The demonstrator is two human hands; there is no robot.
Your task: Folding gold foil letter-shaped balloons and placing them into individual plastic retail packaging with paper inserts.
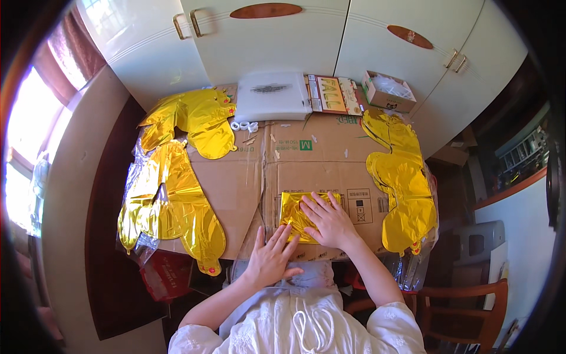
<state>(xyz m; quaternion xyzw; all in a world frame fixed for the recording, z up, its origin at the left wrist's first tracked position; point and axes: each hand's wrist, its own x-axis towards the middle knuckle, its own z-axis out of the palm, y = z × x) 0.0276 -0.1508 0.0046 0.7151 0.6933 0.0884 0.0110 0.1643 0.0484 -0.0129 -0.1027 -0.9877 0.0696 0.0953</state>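
Observation:
A gold foil balloon (292, 206), folded into a flat rectangle, lies near the front edge of the cardboard-covered table (236, 183). My right hand (328, 220) rests flat across its right part, fingers stretched out and pointing up and left. At its lower left corner is my left hand (272, 255), fingers extended and slightly spread, the fingertips at the foil's edge. Neither hand grips anything. Flat gold foil balloons lie unfolded on both sides: one piece (194, 121) at the far left, another (168, 200) at the near left, and a stack (404, 183) along the right.
Along the back stand a stack of clear plastic bags (272, 100), printed cards (330, 94) and an open box (389, 91) with translucent contents. White ribbon rolls (244, 126) sit before the bags. Cabinets (271, 41) rise behind; a wooden chair (466, 307) stands at right.

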